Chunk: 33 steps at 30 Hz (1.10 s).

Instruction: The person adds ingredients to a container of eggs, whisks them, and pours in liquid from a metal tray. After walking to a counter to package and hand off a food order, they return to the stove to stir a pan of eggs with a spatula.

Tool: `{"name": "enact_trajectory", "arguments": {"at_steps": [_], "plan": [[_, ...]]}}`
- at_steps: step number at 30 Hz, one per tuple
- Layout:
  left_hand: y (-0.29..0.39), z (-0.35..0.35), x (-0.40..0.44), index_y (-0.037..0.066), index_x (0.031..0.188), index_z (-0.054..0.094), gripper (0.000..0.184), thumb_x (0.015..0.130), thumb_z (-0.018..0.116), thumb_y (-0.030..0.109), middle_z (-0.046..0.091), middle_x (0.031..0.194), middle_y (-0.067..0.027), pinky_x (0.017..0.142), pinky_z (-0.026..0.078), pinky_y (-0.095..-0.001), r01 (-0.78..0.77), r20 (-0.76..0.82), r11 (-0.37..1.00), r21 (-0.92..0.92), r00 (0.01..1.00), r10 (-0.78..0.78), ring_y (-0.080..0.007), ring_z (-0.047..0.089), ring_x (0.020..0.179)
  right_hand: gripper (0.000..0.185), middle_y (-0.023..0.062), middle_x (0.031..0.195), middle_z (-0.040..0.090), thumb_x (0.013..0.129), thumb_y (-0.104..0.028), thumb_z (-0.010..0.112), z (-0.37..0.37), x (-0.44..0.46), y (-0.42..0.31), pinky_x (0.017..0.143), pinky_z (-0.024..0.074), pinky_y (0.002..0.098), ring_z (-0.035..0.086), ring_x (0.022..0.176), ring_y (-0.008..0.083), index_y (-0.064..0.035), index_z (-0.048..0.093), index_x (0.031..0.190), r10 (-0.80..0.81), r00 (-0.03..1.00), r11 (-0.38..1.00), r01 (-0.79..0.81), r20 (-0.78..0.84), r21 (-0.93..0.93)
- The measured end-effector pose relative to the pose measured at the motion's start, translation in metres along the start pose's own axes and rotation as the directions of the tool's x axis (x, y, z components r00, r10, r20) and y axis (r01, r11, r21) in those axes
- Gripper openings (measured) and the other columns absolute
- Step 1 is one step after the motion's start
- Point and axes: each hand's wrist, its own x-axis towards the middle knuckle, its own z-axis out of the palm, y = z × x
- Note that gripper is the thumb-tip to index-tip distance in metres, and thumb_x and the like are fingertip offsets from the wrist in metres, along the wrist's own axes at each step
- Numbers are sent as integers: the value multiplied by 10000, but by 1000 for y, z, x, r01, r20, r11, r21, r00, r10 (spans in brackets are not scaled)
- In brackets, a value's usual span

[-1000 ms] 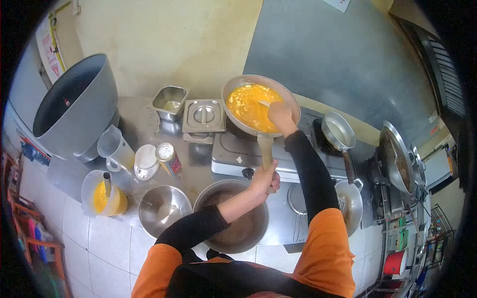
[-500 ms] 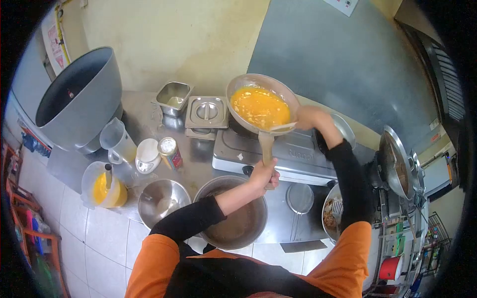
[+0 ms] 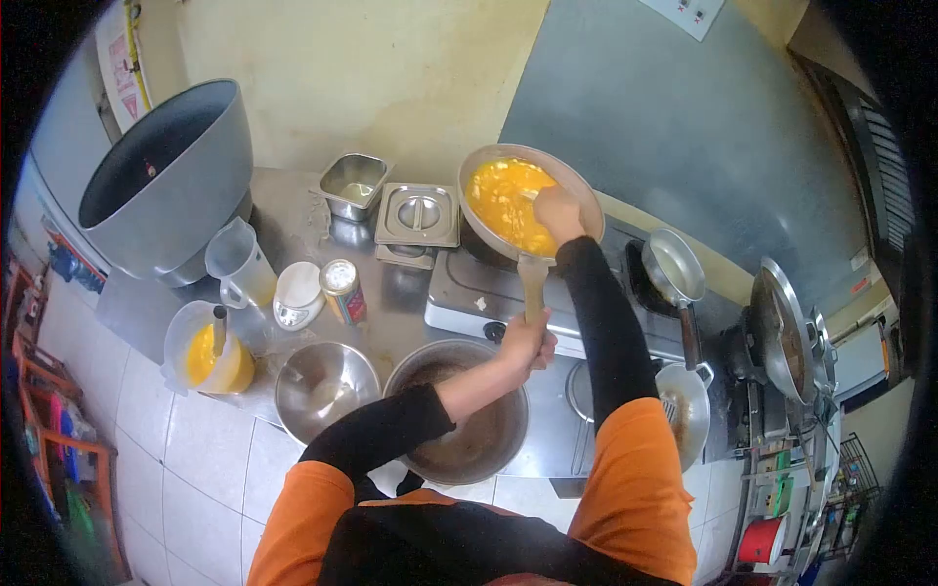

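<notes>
My left hand point(image 3: 526, 344) is closed around the pale handle of a frying pan point(image 3: 583, 195), which is tilted above the left part of the gas stove point(image 3: 459, 303). Inside the pan lies yellow-orange beaten egg point(image 3: 503, 210) with pale set bits. Over the pan, my right hand point(image 3: 560, 215) grips a pale spatula point(image 3: 529, 194), its end in the egg and most of it hidden by the fingers. Below my left forearm stands a large deep pot point(image 3: 518, 430) with a brownish inside.
Left are a steel bowl point(image 3: 293, 386), a can point(image 3: 342, 293), a white scale point(image 3: 296, 311), a plastic jug point(image 3: 234, 256) and a jug of egg point(image 3: 208, 361). A lidded steel container point(image 3: 418, 215) stands behind. Rightward are a saucepan point(image 3: 676, 266) and a handled pan point(image 3: 691, 410).
My right hand has moved left from the pan's right rim to over the egg, with the spatula. More pale curds show in the egg. My left hand keeps hold of the handle.
</notes>
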Motion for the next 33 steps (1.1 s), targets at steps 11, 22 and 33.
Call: {"name": "enact_trajectory", "arguments": {"at_steps": [11, 22, 33], "plan": [[2, 1, 3, 75, 940, 343, 240, 899, 482, 266, 453, 681, -85, 388, 366, -262, 5, 22, 998, 56, 1000, -6, -116, 405, 452, 168, -5, 710, 613, 716, -171, 568, -102, -3, 84, 406, 387, 302, 540, 553, 127, -148, 672, 846, -43, 745, 991, 117, 666, -67], [7, -3, 2, 92, 949, 314, 227, 910, 456, 266, 449, 697, -92, 387, 365, -250, 57, 80, 998, 39, 995, -60, -97, 387, 456, 263, 42, 656, 562, 784, -313, 527, -67, -21, 23, 454, 402, 316, 528, 547, 166, -84, 658, 784, -129, 713, 686, -437, 689, 581], [8, -10, -7, 91, 1001, 402, 258, 887, 498, 302, 493, 736, -62, 455, 413, -271, -16, -14, 994, 112, 1000, 18, -124, 453, 479, 204, 136, 860, 648, 737, -147, 484, -67, 17, 35, 634, 488, 387, 637, 777, 259, -65, 663, 790, 147, 989, 989, -147, 13, -19]]}}
